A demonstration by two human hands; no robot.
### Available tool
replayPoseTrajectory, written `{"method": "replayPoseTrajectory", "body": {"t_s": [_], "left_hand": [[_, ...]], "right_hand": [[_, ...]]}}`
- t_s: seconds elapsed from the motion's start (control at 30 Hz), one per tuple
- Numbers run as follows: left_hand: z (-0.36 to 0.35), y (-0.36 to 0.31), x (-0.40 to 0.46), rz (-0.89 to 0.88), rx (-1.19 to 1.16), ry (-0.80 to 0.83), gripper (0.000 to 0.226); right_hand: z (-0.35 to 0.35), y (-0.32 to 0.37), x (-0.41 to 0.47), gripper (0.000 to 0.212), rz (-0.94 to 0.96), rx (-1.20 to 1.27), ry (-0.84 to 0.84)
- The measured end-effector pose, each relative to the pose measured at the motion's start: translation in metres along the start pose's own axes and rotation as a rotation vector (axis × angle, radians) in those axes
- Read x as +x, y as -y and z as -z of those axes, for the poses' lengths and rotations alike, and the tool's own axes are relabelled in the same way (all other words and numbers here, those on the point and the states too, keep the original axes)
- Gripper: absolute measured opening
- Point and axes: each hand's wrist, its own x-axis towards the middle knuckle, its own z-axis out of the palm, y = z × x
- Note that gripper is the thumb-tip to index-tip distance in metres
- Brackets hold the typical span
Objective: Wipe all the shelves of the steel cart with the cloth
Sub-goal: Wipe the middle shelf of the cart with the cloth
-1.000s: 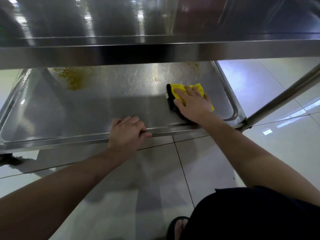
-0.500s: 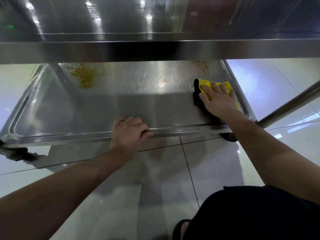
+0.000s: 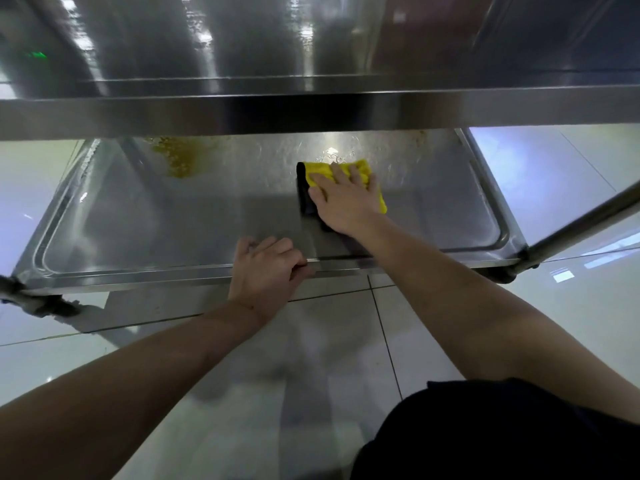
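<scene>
I look down at the steel cart's bottom shelf (image 3: 156,223), a shallow tray with a raised rim. My right hand (image 3: 343,199) presses flat on a folded yellow cloth with a dark edge (image 3: 320,171) near the shelf's middle right. My left hand (image 3: 266,271) grips the shelf's front rim with curled fingers. A yellow-brown stain (image 3: 180,157) lies at the back left of the shelf. Wet streaks (image 3: 332,154) shine just behind the cloth.
The shelf above (image 3: 311,109) overhangs and hides the back of the bottom shelf. A steel leg (image 3: 581,220) slants at the right and a caster (image 3: 38,303) sits at the front left. Glossy white floor tiles (image 3: 571,306) surround the cart. My dark clothing (image 3: 502,434) fills the lower right.
My right hand slid the cloth to the shelf's right end, then back left toward the middle. My left hand stayed on the front rim.
</scene>
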Motion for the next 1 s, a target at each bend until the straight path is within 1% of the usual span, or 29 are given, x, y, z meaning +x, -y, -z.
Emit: {"method": "replayPoseTrajectory", "body": {"t_s": [0.17, 0.27, 0.37, 0.47, 0.6, 0.7, 0.83, 0.9, 1.0], "left_hand": [[-0.003, 0.001, 0.000, 0.015, 0.002, -0.005, 0.025], [-0.002, 0.001, 0.000, 0.010, 0.002, 0.002, 0.029], [0.000, -0.001, 0.002, 0.027, 0.004, 0.018, 0.026], [-0.001, -0.002, 0.003, 0.040, -0.004, 0.028, 0.022], [-0.001, -0.004, 0.002, 0.051, -0.007, 0.031, 0.021], [-0.003, -0.004, 0.000, 0.044, -0.031, 0.003, 0.020], [-0.005, -0.002, -0.001, 0.011, -0.012, -0.018, 0.024], [-0.004, 0.000, -0.003, -0.001, -0.010, -0.034, 0.022], [-0.004, -0.001, -0.004, -0.025, -0.009, -0.031, 0.021]], "right_hand": [[0.000, -0.021, -0.003, 0.057, -0.021, 0.035, -0.041], [0.004, -0.051, -0.007, 0.059, -0.092, 0.052, -0.057], [0.010, -0.088, -0.015, 0.058, -0.181, 0.057, -0.095], [0.013, -0.102, -0.019, 0.058, -0.208, 0.050, -0.084], [0.013, -0.086, -0.014, 0.057, -0.234, 0.017, -0.073], [0.011, -0.066, -0.008, 0.056, -0.207, 0.012, -0.058], [0.005, -0.017, 0.006, 0.058, -0.105, 0.005, -0.032], [0.000, 0.015, 0.015, 0.059, -0.036, 0.005, -0.016], [-0.005, 0.046, 0.022, 0.060, 0.015, -0.003, -0.009]]}}
